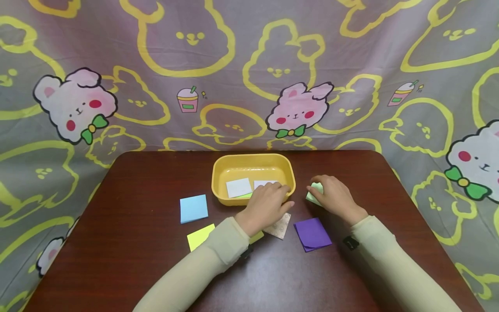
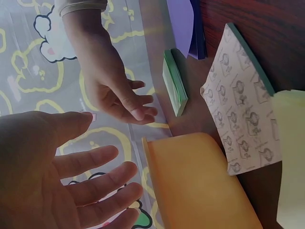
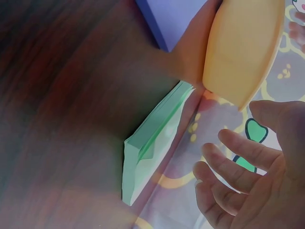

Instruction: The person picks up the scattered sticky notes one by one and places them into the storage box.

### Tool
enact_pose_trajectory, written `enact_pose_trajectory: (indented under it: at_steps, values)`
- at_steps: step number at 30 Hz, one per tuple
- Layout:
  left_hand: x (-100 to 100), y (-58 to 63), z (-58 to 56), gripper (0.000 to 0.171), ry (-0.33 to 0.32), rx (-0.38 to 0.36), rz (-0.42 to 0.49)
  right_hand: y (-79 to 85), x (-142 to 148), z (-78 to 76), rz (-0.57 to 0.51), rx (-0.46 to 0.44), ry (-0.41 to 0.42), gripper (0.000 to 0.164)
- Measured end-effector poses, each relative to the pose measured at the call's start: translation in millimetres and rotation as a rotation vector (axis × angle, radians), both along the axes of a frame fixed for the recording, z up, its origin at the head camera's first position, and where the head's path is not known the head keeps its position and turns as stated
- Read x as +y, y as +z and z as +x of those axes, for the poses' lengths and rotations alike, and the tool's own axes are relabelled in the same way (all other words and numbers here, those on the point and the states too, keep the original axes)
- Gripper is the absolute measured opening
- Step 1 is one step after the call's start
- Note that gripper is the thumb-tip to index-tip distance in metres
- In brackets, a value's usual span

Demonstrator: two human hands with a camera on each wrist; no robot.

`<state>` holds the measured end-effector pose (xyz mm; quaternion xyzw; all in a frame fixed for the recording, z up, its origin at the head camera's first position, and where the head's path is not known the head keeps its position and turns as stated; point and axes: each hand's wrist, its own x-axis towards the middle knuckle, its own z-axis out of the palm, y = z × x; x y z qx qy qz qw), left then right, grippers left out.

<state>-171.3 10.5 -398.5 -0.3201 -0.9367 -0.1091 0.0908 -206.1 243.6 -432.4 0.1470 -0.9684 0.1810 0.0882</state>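
Observation:
Over the front right side of a yellow plastic bin [image 1: 253, 161] hovers my left hand [image 1: 265, 206], its fingers spread and nothing in them. My right hand [image 1: 338, 197] is held above a light green sticky note pad [image 3: 159, 133] to the right of the bin. In the right wrist view its fingers are loosely bent and apart from the pad. Two white-topped note pads [image 1: 238, 187] lie inside the bin, one partly behind my left hand. A patterned beige note pad [image 1: 280, 227] lies below my left hand, partly covered by it.
Nearer me on the dark wooden table [image 1: 148, 251] lie a purple note pad [image 1: 312, 234], a bright yellow one [image 1: 199, 237] and a pale yellow one [image 1: 256, 237], the last two partly under my left sleeve. A blue pad [image 1: 193, 209] sits left of the bin. Patterned cloth [image 1: 234, 65] hangs behind.

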Motion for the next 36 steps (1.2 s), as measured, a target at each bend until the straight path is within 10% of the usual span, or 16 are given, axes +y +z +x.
enact_pose_trajectory:
  at_steps: [36]
  values:
    - [16.7, -8.8, 3.0, 0.042, -0.025, 0.007, -0.022, -16.9, 27.5, -7.5, 0.09, -0.15, -0.047, 0.057]
